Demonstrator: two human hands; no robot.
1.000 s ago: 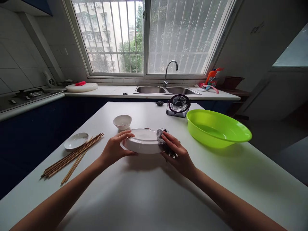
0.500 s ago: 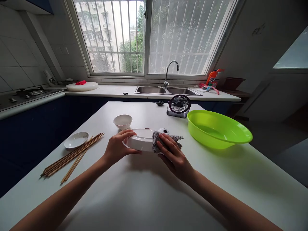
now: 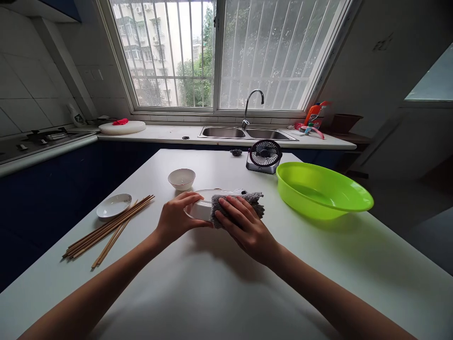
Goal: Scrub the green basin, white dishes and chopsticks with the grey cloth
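Note:
A white dish (image 3: pixel 198 210) is held tilted above the table, its glossy side toward me. My left hand (image 3: pixel 180 213) grips its left end, thumb below and fingers over the top. My right hand (image 3: pixel 246 226) presses a grey cloth (image 3: pixel 216 215) against the dish's near side, fingers bent over the fabric. The cloth hides the right part of the dish. Just behind the dish, a small white object with a dark spot (image 3: pixel 241 191) is mostly covered. Beyond my left hand stands a white bowl (image 3: pixel 181 179).
Left on the white table (image 3: pixel 170 293) lie a small white dish (image 3: pixel 113 206) and several wooden chopsticks (image 3: pixel 109 229). A green basin (image 3: pixel 323 191) stands at right, near a small black fan (image 3: pixel 264 155) and a dark scouring pad (image 3: pixel 236 152). Behind is a double sink (image 3: pixel 223 132).
My right hand has slid the cloth leftward along the dish, covering more of its near side. My left hand keeps its grip. The camera view has shifted slightly.

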